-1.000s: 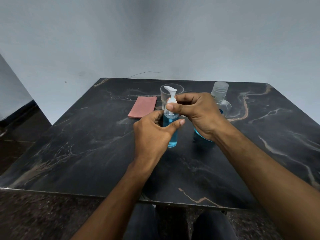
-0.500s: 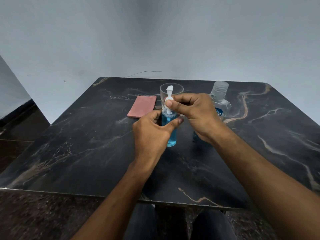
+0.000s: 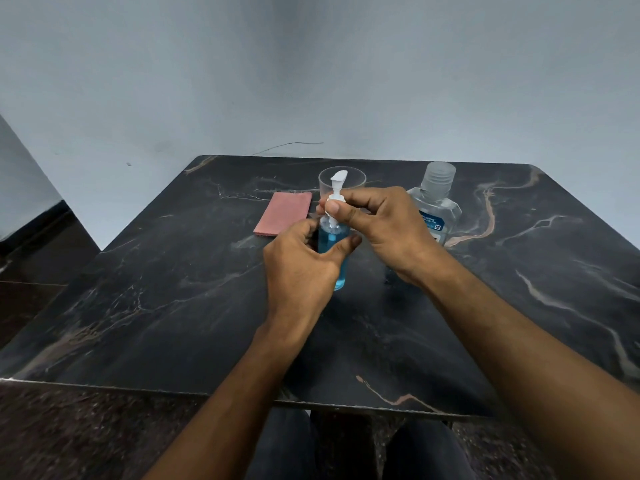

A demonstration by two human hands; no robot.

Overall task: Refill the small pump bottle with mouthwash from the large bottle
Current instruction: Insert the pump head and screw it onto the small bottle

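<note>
Black marbled surface (image 3: 173,306): near its far edge, the left hand (image 3: 301,268) grips a small clear pump bottle of blue liquid (image 3: 334,251); right hand (image 3: 384,226) fingers pinch its white pump collar (image 3: 335,200), beside the large clear mouthwash bottle (image 3: 434,202).

A black marble table (image 3: 173,306) with pale veins stands against a plain grey-blue wall (image 3: 311,81), above dark speckled floor (image 3: 69,438).

Cloth (image 3: 284,218) left of cup (image 3: 341,183); large bottle (image 3: 435,206) right.
</note>
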